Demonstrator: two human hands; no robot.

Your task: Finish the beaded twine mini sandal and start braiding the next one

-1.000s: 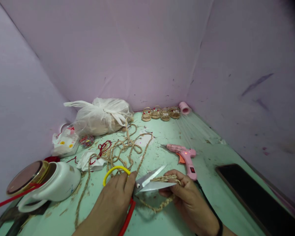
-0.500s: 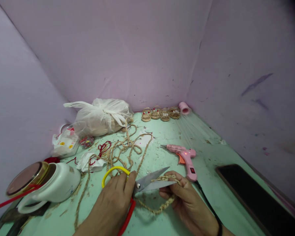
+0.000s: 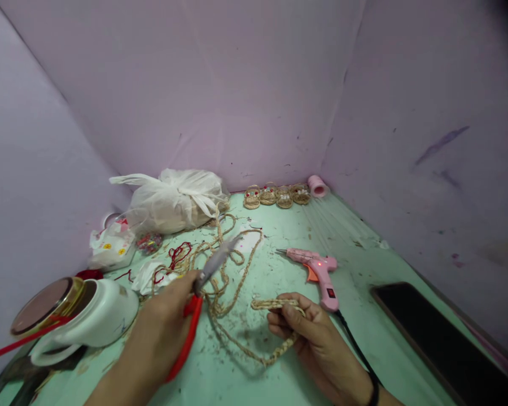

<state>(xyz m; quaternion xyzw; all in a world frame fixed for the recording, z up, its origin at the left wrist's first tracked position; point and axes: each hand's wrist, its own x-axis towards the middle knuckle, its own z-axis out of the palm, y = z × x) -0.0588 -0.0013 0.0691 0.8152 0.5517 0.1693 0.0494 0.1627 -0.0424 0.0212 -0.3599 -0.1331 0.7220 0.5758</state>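
Observation:
My left hand (image 3: 165, 316) is closed on a pair of scissors (image 3: 214, 265) with red and yellow handles; the blades point up and away and look nearly closed, blurred by motion. In my right hand (image 3: 317, 332), fingers pinch a folded end of braided straw cord (image 3: 266, 304), doubled into a narrow loop. From that hand the cord sags over the table and runs back to a loose tangle of the same cord (image 3: 248, 276). The scissors are apart from the folded piece.
A pink glue gun (image 3: 315, 268) with a lit light lies beyond my right hand, near a dark phone (image 3: 440, 338). At left stand a white cup (image 3: 105, 316) and a round lid (image 3: 46, 307). Behind are a tied plastic bag (image 3: 173, 197), small woven pieces (image 3: 267, 195) and a pink spool (image 3: 317, 186).
My left hand has drawn the scissors left, away from the cord, and the spread blades have come together. My right hand stays nearly in place, still pinching the folded cord.

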